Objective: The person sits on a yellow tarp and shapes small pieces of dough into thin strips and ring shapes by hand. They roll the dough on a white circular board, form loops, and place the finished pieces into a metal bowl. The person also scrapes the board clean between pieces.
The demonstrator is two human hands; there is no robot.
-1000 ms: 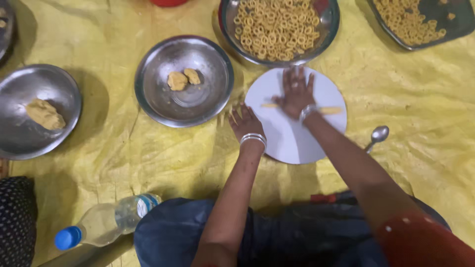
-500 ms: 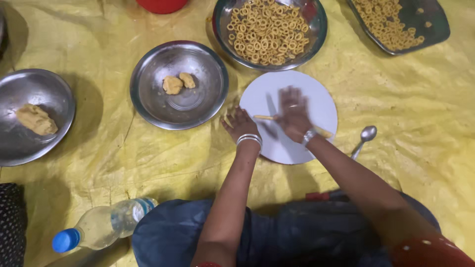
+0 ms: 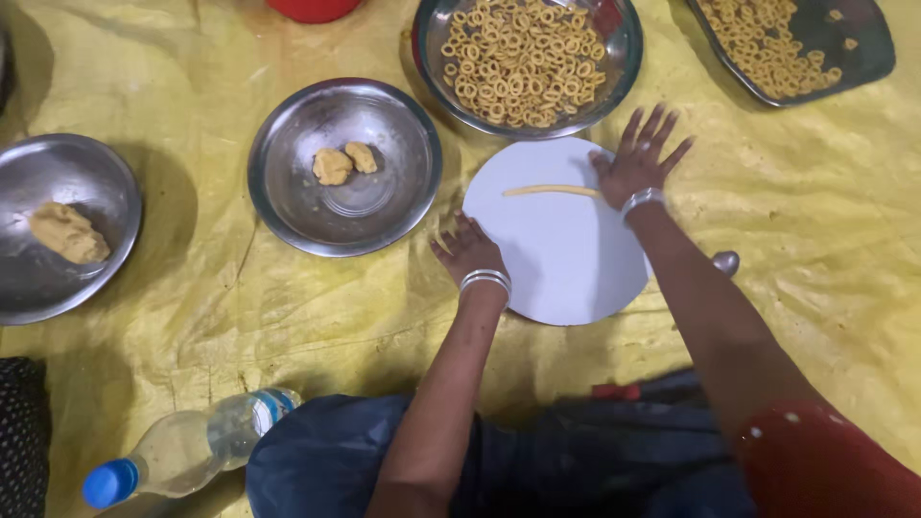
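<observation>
Sitting on the yellow sheet (image 3: 192,317) spread over the floor, the person has a thin rope of dough (image 3: 552,191) lying across the upper part of the round white board (image 3: 566,259). It looks rolled out but not yet curled into a ring. Plenty seems done: a steel bowl of rings (image 3: 526,59) and a dark tray of rings (image 3: 787,43) sit above the board. Two dough lumps (image 3: 345,163) wait in the middle steel plate (image 3: 288,192), and a bigger dough lump (image 3: 67,233) in the left plate (image 3: 19,288), so a fair amount is left. Right hand (image 3: 641,163) lies flat, fingers spread, its heel touching the rope's right end. Left hand (image 3: 468,247) rests open at the board's left edge, gripping nothing, below the rope's left end.
</observation>
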